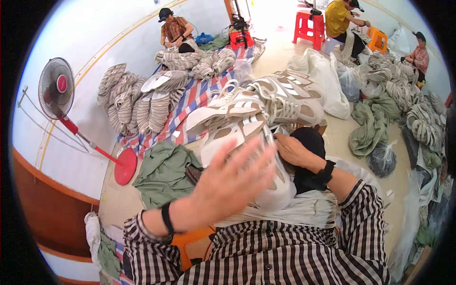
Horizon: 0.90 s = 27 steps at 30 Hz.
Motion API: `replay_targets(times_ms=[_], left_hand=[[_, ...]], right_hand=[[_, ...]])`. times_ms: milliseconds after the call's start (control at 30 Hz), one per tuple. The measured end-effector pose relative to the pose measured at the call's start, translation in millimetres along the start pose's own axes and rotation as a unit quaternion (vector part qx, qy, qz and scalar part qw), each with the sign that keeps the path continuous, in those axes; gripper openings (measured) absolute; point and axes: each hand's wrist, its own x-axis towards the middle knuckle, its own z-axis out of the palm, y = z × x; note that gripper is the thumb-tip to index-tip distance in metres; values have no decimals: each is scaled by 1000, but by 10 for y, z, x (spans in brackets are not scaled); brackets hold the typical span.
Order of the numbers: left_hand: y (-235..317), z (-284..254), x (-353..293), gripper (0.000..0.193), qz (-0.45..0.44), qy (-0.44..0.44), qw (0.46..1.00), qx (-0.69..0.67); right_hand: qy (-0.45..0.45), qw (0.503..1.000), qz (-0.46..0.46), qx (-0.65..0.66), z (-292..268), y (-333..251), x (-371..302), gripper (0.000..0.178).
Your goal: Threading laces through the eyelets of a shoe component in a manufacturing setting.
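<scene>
Beige, white and brown sneakers (289, 92) are heaped directly before me, some with pale laces threaded. Closest to my body is a sneaker (277, 199) with its rounded white end toward me, partly covered by my left hand (228, 183). That hand is raised over it, blurred, fingers stretched apart and holding nothing visible. My right hand (298, 153) is at the shoe's upper edge, fingertips pinched together; what lies between them is too small to make out. A bundle of white laces (301, 209) rests across my lap.
At left stands a red-based fan (59, 88), near green cloth (166, 168). Stacked shoe parts (128, 102) lie on a striped sheet (190, 102). Three people sit working farther back, near a red stool (308, 27). White sacks (327, 80) and more stacks are at right.
</scene>
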Motion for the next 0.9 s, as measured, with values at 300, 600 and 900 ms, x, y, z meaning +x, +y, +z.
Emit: replay_targets(times_ms=[300,600,900], left_hand=[[-1812,831,-651,10,-194,-9,977,87],[-522,497,-470,34,-121,101,981,111],[-754,973,-257,42,-467,35,819,-330]], right_hand=[[0,997,65,29,-17,-131,127,41],[34,994,94,-33,79,-9,-69,44],[-3,993,111,47,172,61,-54,45]])
